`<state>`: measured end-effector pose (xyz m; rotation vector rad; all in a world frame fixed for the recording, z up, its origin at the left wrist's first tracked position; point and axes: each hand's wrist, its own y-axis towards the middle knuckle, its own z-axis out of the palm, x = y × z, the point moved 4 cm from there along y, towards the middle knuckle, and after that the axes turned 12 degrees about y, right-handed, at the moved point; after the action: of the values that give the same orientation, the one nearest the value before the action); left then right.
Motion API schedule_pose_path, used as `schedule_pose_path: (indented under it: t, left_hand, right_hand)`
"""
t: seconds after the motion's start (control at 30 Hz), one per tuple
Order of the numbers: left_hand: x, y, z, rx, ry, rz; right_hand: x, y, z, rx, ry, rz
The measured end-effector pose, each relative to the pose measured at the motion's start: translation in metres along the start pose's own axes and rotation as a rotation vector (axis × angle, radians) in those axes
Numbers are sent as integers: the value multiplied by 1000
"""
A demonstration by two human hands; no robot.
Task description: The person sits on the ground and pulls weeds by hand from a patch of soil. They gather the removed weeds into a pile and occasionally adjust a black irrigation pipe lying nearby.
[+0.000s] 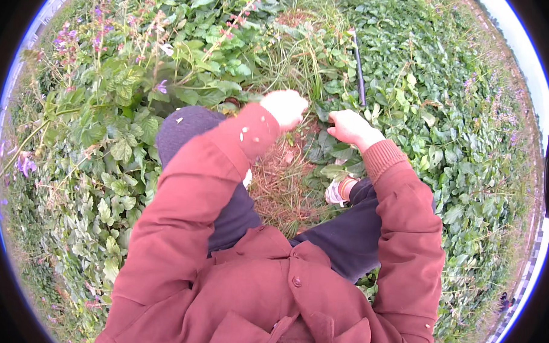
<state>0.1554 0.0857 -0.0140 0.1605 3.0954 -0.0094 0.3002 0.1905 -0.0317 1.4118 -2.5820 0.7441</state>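
My left hand (285, 109), overexposed and slightly blurred, is over the grass ahead of my left knee, fingers curled; whether it holds anything does not show. Across a narrow gap, my right hand (348, 127) has its fingers bent down beside green leaves (323, 145); its fingertips are partly hidden, and a grip cannot be made out. Beyond it a dark, thin rod-like thing (359, 70) lies among the leaves. Between my legs there is dry and green grass (285, 185). Pale petals or bits stick to my left sleeve (253, 134).
Tall stems with pink and purple flowers (67, 42) lean in at the left. Dense leafy plants (438, 154) grow on the right. One of my shoes (335, 194) shows beside my right leg. A leafy stem (72, 111) juts out at the left.
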Motion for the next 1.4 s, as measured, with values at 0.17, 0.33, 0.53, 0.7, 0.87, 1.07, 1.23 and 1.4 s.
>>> schedule_pose_path:
  t: [0.17, 0.33, 0.53, 0.7, 0.87, 1.07, 1.23, 1.4]
  left_hand:
    - [-109, -39, 70, 236, -244, 63]
    - [-215, -102, 165, 714, -331, 289]
    - [-207, -139, 222, 1261, -205, 360]
    - [-208, -159, 252, 1550, -556, 348]
    - [-221, -188, 286, 2025, -1336, -60]
    - [-230, -175, 293, 1957, -1148, 265]
    - [-219, -139, 288, 1979, -1099, 386]
    - [-201, -130, 289, 2187, -1209, 243]
  right_hand:
    - [-1, -36, -55, -120, 8, -57]
    - [14, -70, -73, -70, -8, -108]
    - [19, -90, -89, -126, 99, -198]
    - [-7, -92, -72, -208, 25, -70]
    - [-29, -100, -75, -102, 232, -140]
    - [-31, -62, -59, 278, 370, -183]
    - [-74, -11, -62, 455, 481, -57]
    - [-114, 42, -76, 394, 472, -46]
